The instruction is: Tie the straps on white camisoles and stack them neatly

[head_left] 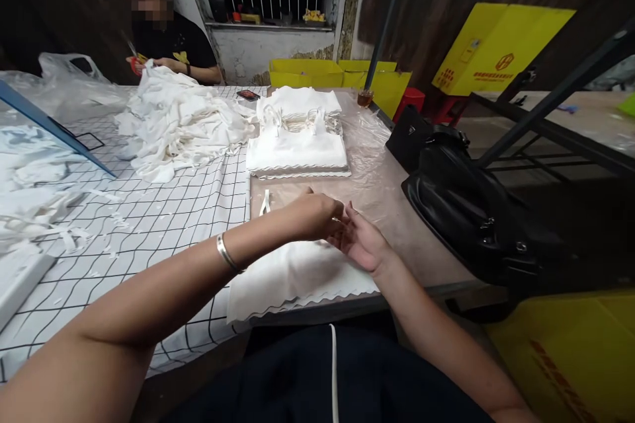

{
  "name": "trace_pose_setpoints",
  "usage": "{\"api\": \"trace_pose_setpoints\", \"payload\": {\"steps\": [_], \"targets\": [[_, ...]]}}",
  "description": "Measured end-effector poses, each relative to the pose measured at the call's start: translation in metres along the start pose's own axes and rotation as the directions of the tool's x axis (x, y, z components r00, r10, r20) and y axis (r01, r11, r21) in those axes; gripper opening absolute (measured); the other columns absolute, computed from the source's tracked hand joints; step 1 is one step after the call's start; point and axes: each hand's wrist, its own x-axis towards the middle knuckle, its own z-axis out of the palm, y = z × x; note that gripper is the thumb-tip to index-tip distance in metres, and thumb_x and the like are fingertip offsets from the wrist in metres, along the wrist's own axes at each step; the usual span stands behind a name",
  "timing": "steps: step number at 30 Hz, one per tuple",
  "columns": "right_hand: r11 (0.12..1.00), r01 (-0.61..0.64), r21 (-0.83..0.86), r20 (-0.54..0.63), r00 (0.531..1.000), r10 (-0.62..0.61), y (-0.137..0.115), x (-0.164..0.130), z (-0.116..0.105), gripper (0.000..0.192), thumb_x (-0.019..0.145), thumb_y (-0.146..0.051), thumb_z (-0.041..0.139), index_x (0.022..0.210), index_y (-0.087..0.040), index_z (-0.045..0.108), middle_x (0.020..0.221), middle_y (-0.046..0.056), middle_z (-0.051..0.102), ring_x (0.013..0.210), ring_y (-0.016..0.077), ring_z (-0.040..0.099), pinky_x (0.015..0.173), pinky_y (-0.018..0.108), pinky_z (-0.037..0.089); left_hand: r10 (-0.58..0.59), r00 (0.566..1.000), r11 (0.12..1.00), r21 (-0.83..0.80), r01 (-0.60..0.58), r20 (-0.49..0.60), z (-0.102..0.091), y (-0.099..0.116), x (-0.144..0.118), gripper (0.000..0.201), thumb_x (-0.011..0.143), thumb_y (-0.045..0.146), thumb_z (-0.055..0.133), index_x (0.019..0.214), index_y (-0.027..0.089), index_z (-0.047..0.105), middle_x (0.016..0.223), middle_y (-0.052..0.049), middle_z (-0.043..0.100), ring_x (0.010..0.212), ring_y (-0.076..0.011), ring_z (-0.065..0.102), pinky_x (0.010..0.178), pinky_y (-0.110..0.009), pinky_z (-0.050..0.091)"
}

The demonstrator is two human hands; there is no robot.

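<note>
A white strapped top with a wavy hem (297,284) lies flat at the table's front edge, partly under my hands. Above it my left hand (317,215) is closed with bent fingers, and whatever it pinches is hidden. My right hand (361,239) meets its fingertips from the right, palm turned up, thumb raised apart from the loosely curved fingers. One white strap (265,202) sticks up left of my left hand. Just beyond my hands sits a neat stack of similar white tops (297,153), straps on top.
A loose heap of white garments (183,119) covers the checked cloth (198,205) on the left. Behind it, a person (173,46) handles white fabric. A black bag (461,205) stands at the right. Yellow boxes (307,73), a glass (365,98) and a phone (248,95) are farther back.
</note>
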Motion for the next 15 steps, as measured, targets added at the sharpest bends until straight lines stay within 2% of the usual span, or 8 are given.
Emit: {"api": "trace_pose_setpoints", "payload": {"steps": [3,5,8,9,11,13,15], "targets": [[0.992,-0.079,0.098,-0.026,0.996,0.082,-0.007,-0.004,-0.001,0.022,0.094,-0.032,0.052,0.083,-0.019,0.066,0.082,0.005,0.071,0.078,0.0149,0.067,0.084,0.032,0.054,-0.078,0.993,0.992,-0.108,0.068,-0.090,0.004,-0.005,-0.001,0.028,0.090,0.020,0.046,0.108,0.016,0.067,0.108,-0.009,0.071,0.098,-0.0205,0.063,0.093,-0.039,0.041],[0.994,-0.078,0.075,-0.030,0.996,0.080,-0.006,-0.009,-0.004,0.017,0.090,-0.028,0.057,0.081,-0.018,0.066,0.080,0.005,0.069,0.075,0.0141,0.066,0.082,0.031,0.054,-0.123,0.985,0.990,-0.083,0.113,-0.125,0.016,-0.013,0.003,0.038,0.086,0.019,0.052,0.123,0.018,0.061,0.132,-0.012,0.060,0.120,-0.0272,0.053,0.102,-0.049,0.036],[0.997,0.021,-0.068,0.008,1.000,-0.020,-0.004,-0.021,-0.004,0.021,0.080,-0.038,0.070,0.072,-0.019,0.067,0.074,0.003,0.066,0.070,0.0142,0.062,0.075,0.029,0.053,-0.085,0.996,0.994,-0.067,0.083,-0.023,0.040,-0.008,0.009,0.053,0.082,0.028,0.063,0.134,0.026,0.054,0.149,-0.012,0.044,0.133,-0.0334,0.041,0.106,-0.065,0.027],[0.988,0.075,-0.137,0.019,0.997,-0.073,-0.005,-0.026,-0.004,0.026,0.075,-0.044,0.073,0.069,-0.019,0.067,0.072,0.003,0.064,0.069,0.0145,0.060,0.073,0.029,0.052,-0.076,0.997,0.993,-0.088,0.075,-0.019,0.048,-0.004,0.012,0.049,0.083,0.029,0.063,0.131,0.028,0.056,0.150,-0.010,0.044,0.134,-0.0327,0.041,0.106,-0.067,0.025],[0.929,0.185,-0.322,0.046,0.983,-0.180,-0.007,-0.033,-0.008,0.037,0.069,-0.056,0.074,0.066,-0.020,0.068,0.071,0.003,0.062,0.070,0.0166,0.057,0.071,0.029,0.050,-0.043,0.997,0.986,-0.163,0.031,-0.071,0.061,-0.001,0.023,0.030,0.091,0.032,0.055,0.118,0.030,0.065,0.142,-0.004,0.054,0.132,-0.0272,0.043,0.110,-0.065,0.020],[0.826,0.239,-0.510,0.047,0.967,-0.250,-0.010,-0.038,-0.018,0.043,0.069,-0.064,0.069,0.065,-0.021,0.070,0.071,0.005,0.063,0.075,0.0207,0.058,0.072,0.031,0.050,-0.064,0.991,0.965,-0.260,0.033,-0.114,0.069,-0.009,0.038,0.029,0.096,0.033,0.045,0.114,0.027,0.067,0.133,-0.004,0.062,0.130,-0.0246,0.046,0.111,-0.063,0.020],[0.742,0.245,-0.624,0.066,0.963,-0.262,-0.011,-0.041,-0.031,0.049,0.067,-0.071,0.064,0.064,-0.023,0.071,0.073,0.008,0.066,0.078,0.0248,0.060,0.073,0.033,0.051,-0.120,0.989,0.947,-0.310,0.087,-0.087,0.069,-0.023,0.050,0.032,0.098,0.032,0.040,0.115,0.025,0.066,0.133,-0.007,0.062,0.130,-0.0255,0.046,0.111,-0.065,0.018]]}}
